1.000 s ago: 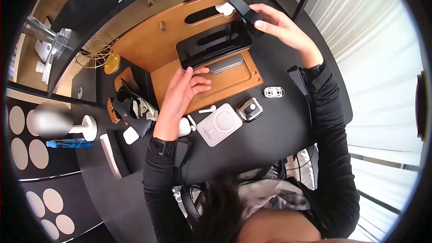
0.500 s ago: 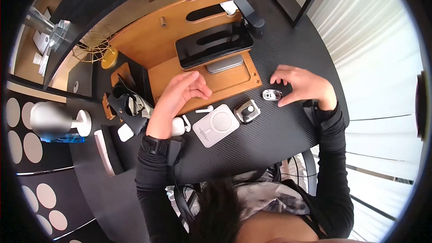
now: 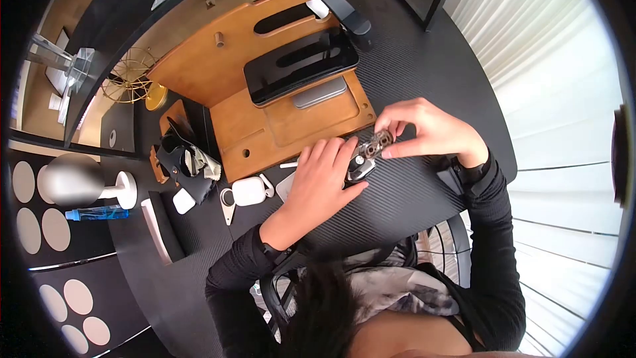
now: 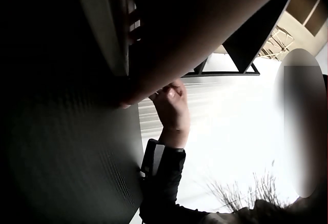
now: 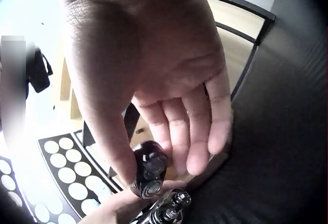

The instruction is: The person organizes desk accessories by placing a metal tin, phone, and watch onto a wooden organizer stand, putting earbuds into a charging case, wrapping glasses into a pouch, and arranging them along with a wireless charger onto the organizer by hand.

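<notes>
In the head view my right hand (image 3: 430, 131) pinches a small oval piece (image 3: 379, 144) with two round parts between thumb and fingers. The same oval piece (image 5: 151, 170) looks dark and glossy in the right wrist view. Close beside it, my left hand (image 3: 318, 182) holds a small dark box (image 3: 360, 168) with shiny metal parts, fingers on its far side and thumb on the near side. That box (image 5: 171, 209) shows its metal posts in the right wrist view. Under the left hand, a pale flat pad (image 3: 284, 187) is mostly hidden.
A brown organizer (image 3: 235, 139) carries a black glossy case (image 3: 298, 69) and a grey slim case (image 3: 320, 93). White earbud case (image 3: 248, 191), dark pouch (image 3: 179, 159) and white lamp (image 3: 126, 189) lie or stand to the left. A black clamp arm (image 3: 341, 10) rises behind.
My right hand has come down from the clamp arm, taken hold of the oval piece and brought it left. My left hand has moved from the organizer onto the dark box.
</notes>
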Demonstrator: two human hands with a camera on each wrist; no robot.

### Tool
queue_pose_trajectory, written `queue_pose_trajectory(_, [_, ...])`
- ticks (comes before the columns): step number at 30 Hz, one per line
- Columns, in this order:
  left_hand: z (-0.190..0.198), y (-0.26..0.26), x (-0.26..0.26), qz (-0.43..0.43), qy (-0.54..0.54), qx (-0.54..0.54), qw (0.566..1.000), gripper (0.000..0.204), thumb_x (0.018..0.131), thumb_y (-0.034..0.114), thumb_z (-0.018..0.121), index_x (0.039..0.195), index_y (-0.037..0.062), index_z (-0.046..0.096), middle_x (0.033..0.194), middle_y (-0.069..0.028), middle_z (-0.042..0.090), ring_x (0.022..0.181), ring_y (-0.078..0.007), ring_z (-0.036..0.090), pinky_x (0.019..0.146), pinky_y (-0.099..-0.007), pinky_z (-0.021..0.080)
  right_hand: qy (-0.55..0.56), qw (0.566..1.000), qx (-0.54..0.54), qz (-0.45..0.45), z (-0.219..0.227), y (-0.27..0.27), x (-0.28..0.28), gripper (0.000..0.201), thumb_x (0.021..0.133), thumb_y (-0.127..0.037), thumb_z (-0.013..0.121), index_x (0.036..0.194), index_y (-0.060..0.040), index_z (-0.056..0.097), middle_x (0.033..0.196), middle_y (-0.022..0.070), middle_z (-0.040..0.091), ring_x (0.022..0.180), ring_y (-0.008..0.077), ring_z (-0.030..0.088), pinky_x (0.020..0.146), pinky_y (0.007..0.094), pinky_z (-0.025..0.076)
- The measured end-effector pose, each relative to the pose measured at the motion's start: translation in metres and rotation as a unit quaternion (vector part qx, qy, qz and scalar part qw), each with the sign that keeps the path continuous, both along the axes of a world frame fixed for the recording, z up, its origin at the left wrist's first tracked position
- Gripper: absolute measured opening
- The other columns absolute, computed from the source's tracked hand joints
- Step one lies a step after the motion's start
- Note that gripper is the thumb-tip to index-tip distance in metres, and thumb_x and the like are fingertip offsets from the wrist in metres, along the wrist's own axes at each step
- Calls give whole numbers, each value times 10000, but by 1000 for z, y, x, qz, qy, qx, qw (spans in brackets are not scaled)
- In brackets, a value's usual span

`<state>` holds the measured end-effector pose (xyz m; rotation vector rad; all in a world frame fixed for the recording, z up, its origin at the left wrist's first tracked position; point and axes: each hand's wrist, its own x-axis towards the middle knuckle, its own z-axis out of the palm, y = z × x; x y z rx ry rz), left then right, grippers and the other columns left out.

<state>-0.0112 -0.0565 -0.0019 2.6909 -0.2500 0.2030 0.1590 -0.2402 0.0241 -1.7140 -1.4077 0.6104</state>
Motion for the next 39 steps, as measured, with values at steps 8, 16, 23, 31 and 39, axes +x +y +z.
queue_pose_trajectory(8, [-6,3,1,36,-86,-197,976,598,660,116,798,1214,70,578,1091,-109,547,999,-269,574,866,-379,468,170,982,-61,-60,-10,3,2,259,838,-239,731,927,-18,627,730,52,665,668,92,614,591,240,469])
queue_pose_trajectory(16, [-7,6,-1,0,-147,-218,965,590,647,47,803,1205,56,613,1128,-107,559,1030,-268,598,874,-351,501,216,974,-61,-14,-20,11,-7,229,854,-186,726,949,-1,632,783,44,684,711,80,632,655,228,505])
queue_pose_trajectory(23, [-8,6,-1,-5,-147,-232,962,579,688,64,777,1237,89,594,1129,-96,562,994,-289,592,851,-371,486,311,950,11,8,-36,14,-14,307,875,-144,722,1113,27,631,950,66,682,854,95,640,753,231,526])
queue_pose_trajectory(31, [-7,7,-4,40,-186,-231,954,535,706,39,750,1215,61,590,1259,-149,467,1130,-300,523,932,-384,462,104,976,121,-146,-27,23,-26,391,792,-112,776,1150,-23,646,994,67,673,781,86,620,584,204,508])
queue_pose_trajectory(39, [-5,7,-10,-70,-150,-215,962,316,720,-24,680,1025,55,668,1041,-85,599,919,-264,601,866,-356,481,-130,972,145,-133,-28,30,-23,440,634,-14,783,1060,-62,682,1064,66,589,1000,267,542,866,364,475])
